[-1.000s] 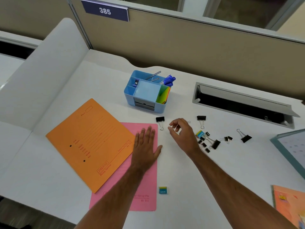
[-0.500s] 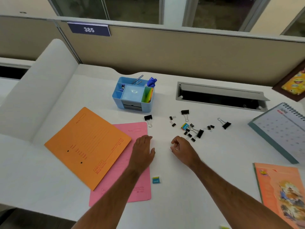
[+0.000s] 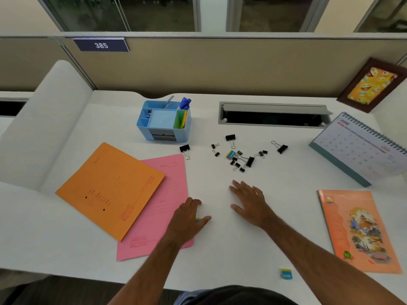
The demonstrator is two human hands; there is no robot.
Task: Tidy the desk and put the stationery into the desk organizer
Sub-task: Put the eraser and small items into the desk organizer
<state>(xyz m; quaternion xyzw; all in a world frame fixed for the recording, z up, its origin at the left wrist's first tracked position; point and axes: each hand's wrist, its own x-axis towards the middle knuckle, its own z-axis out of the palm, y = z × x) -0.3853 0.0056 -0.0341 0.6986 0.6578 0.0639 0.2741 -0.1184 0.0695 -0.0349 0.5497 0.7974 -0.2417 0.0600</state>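
Note:
The blue desk organizer (image 3: 143, 125) stands at the back centre, with pens and sticky notes inside. Several black binder clips (image 3: 246, 160) lie scattered to its right, and one larger clip (image 3: 185, 149) lies just in front of it. A small blue and yellow packet (image 3: 230, 154) sits among the clips, and another (image 3: 285, 273) lies near the front edge. My left hand (image 3: 187, 219) is curled over a third packet (image 3: 198, 220) at the pink folder's edge, thumb and fingers on either side of it. My right hand (image 3: 248, 201) lies flat on the desk with its fingers spread, holding nothing.
An orange folder (image 3: 110, 186) overlaps a pink folder (image 3: 158, 208) on the left. An orange booklet (image 3: 356, 230) lies at the right, with a desk calendar (image 3: 361, 148) and a picture frame (image 3: 372, 84) behind it. A cable slot (image 3: 273, 115) is open at the back.
My left hand slid back off the pink folder and onto the small packet. My right hand drew back from the clips and opened flat. The camera tilted up.

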